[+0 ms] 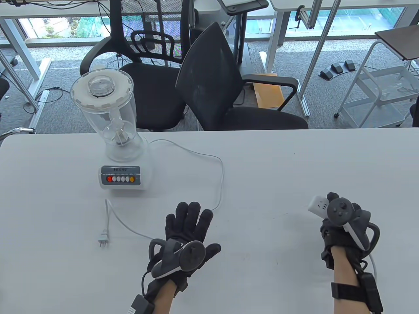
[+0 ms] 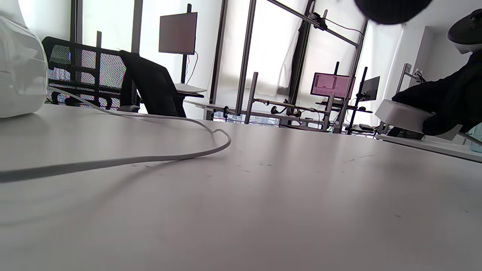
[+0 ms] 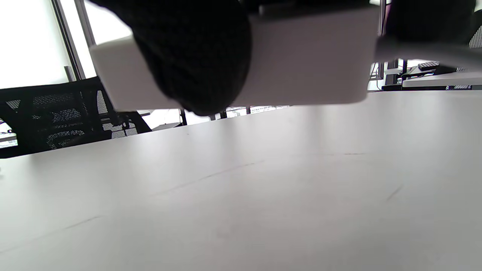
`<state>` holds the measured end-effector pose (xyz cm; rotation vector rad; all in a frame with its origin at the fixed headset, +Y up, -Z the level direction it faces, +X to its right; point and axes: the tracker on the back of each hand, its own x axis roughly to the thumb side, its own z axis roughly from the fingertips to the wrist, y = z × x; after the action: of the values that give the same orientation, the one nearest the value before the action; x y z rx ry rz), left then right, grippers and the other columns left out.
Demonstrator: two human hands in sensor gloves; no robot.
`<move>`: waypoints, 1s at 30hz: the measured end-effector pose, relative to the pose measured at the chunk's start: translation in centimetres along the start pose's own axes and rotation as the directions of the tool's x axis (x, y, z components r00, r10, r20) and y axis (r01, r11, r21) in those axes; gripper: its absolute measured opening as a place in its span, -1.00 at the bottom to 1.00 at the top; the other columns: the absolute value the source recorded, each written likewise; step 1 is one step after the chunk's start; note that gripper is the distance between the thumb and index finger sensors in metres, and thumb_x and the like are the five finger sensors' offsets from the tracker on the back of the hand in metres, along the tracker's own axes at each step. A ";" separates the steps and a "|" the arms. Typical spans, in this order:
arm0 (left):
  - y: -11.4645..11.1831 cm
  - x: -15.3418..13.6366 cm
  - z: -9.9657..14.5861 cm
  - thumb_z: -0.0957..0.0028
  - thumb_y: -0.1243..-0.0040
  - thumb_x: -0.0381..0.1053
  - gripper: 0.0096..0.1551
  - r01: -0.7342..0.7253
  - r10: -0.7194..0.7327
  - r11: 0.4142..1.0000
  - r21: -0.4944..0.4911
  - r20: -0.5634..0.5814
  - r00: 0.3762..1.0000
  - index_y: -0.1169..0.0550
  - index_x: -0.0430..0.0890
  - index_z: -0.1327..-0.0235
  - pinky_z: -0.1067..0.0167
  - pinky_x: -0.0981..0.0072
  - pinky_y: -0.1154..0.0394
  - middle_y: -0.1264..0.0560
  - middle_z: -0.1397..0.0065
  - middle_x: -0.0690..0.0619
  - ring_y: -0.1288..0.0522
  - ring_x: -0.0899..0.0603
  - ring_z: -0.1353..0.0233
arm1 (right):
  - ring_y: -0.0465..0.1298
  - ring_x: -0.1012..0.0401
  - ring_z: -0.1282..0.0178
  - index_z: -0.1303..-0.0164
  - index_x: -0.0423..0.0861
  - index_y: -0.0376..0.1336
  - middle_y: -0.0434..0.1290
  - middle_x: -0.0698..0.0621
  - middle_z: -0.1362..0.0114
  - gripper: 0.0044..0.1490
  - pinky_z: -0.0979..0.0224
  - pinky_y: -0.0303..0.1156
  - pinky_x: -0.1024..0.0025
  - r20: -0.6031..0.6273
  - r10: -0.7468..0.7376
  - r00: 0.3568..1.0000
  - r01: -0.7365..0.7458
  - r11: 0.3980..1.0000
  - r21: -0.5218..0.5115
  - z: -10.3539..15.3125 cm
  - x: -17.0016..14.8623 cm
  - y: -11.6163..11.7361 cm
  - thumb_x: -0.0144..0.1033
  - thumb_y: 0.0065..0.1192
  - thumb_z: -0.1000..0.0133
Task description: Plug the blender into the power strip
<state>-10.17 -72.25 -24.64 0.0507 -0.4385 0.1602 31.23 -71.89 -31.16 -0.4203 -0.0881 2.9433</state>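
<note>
The white blender (image 1: 119,147) with a clear jar stands at the back left of the table. Its white cord (image 1: 221,176) loops right, passes under my left hand and ends in a two-pin plug (image 1: 103,236) lying on the table left of that hand. My left hand (image 1: 188,225) lies flat and open on the table, fingers spread, holding nothing. My right hand (image 1: 334,216) grips the white power strip (image 1: 317,206) and holds it a little above the table at the right; the strip also shows in the right wrist view (image 3: 308,56) and the left wrist view (image 2: 401,114).
Two black office chairs (image 1: 229,88) stand behind the far table edge. The white table (image 1: 278,163) stretches wide between the blender and my right hand. The cord (image 2: 150,158) crosses the left wrist view.
</note>
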 end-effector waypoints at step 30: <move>0.1 -0.3 -0.1 -0.02 0.10 0.49 0.14 0.002 -0.002 1.000 -0.015 -0.010 1.000 0.34 0.10 -0.57 -0.47 -0.55 0.07 0.27 -0.77 -0.22 0.26 -0.50 -0.71 | 0.19 -0.46 -0.55 -0.64 -0.04 -0.02 0.17 -0.29 -0.64 0.13 -0.20 0.40 -0.54 0.634 0.144 0.760 -0.179 0.984 -0.009 7.1 17.6 4.9 -0.47 0.45 0.14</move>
<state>-10.43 -72.17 -24.86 0.0352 -0.4298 0.1552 11.77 -73.87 -29.56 0.6297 -0.0566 3.1039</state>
